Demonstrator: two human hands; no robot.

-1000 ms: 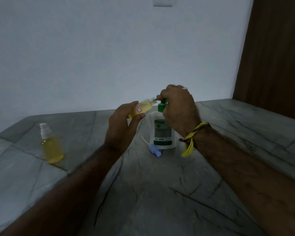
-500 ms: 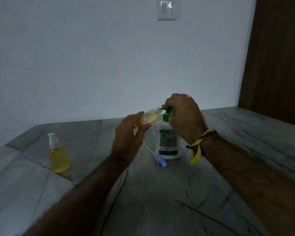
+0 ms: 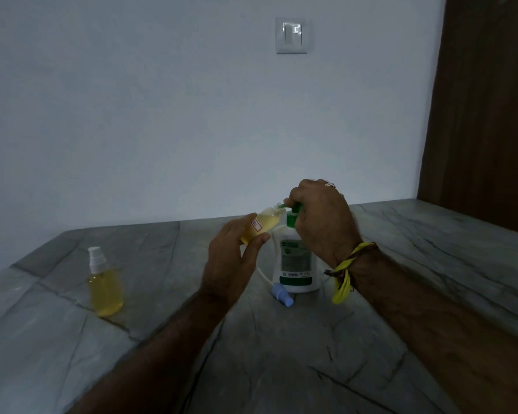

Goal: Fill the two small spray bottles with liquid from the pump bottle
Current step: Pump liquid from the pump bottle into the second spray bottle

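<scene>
A grey veined stone counter [image 3: 281,369] runs beneath a pale wall [image 3: 162,115], a light switch [image 3: 293,34] above and a dark wooden panel [image 3: 488,115] at right. On it stands a white pump bottle [image 3: 295,264], the right hand [image 3: 320,216] curled over its green pump head [image 3: 294,211]. The left hand [image 3: 231,258] grips an uncapped spray bottle [image 3: 259,225] of yellow liquid, tilted with its mouth at the pump's spout. A second, capped spray bottle [image 3: 103,283] stands upright, well apart to the left. A blue spray cap [image 3: 281,295] lies just beside the pump bottle's base. A yellow thread band [image 3: 346,273] circles the right wrist.
</scene>
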